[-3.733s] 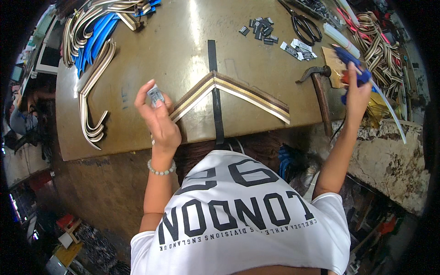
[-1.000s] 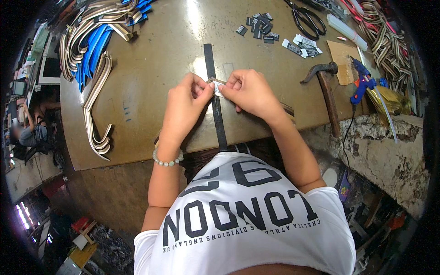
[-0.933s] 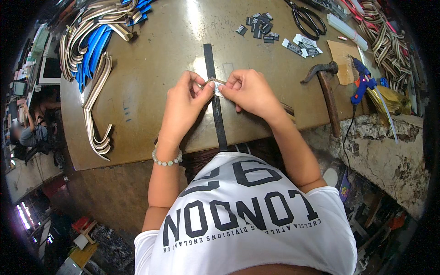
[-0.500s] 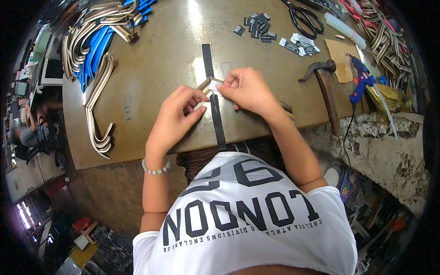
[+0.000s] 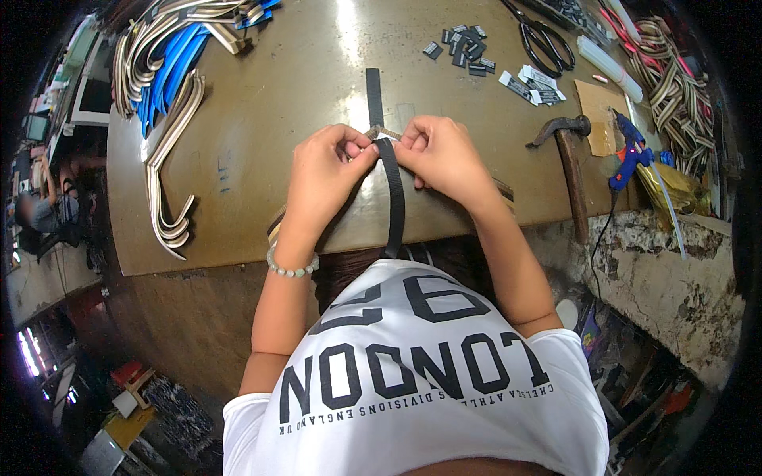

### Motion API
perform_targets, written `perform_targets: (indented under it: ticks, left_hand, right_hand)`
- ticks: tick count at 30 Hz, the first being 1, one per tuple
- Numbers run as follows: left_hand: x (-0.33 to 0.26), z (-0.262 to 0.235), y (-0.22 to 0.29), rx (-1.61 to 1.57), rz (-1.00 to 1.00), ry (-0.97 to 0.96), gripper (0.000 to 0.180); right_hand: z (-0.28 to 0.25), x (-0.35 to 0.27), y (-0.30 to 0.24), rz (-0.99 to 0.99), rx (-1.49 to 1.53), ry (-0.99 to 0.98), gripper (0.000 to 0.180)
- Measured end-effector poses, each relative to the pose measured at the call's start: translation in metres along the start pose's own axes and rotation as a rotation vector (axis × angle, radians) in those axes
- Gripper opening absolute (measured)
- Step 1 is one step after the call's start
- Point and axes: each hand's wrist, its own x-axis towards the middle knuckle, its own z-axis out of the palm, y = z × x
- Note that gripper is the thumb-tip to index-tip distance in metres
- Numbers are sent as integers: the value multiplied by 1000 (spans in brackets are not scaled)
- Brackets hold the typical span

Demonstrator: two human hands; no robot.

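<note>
My left hand and my right hand meet over the table, thumbs and fingers pinched closed on a narrow brown-and-cream striped strap that bends to a peak between them. A small white label shows at the fingertips, partly hidden. A black strap curves from the fingertips down to the table's near edge, raised off the surface in its middle. Its far part lies straight beyond the hands. More of the striped strap shows beside both forearms.
Bundled striped straps with blue backing lie at the left. Black labels, white-and-black labels and black scissors are at the far right. Nearer lie a hammer, a blue glue gun with trailing cord, and cardboard.
My hands have drawn closer together and the left has shifted right and slightly away. The near part of the black strap has lifted into a curve. The white label is now more covered.
</note>
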Motion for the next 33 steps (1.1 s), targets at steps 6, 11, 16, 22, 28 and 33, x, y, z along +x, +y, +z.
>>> perform_targets:
  ticks: [6,11,16,22,28,33]
  left_hand:
    - [-3,4,-2,-14,39,43,16]
    - [-10,6,3,91,91,59,21]
    - [-13,6,5,197,132,42,19]
    - [-23,9,6,406,301,104,30]
    - [-37,5,-1,503,292,134,29]
    - [-33,7,-13,420,350,175,33]
  right_hand:
    - [0,-6,-14,-506,-168,132,16]
    - [-3,44,-7,-453,-100,62,23]
    - [1,78,10,-372,-81,35,21]
    - [-17,68,-22,-337,-364,378,34]
    - [-96,-52,76,-224,-1091,901,52]
    - [-109,-106,84,175,-680,804,39]
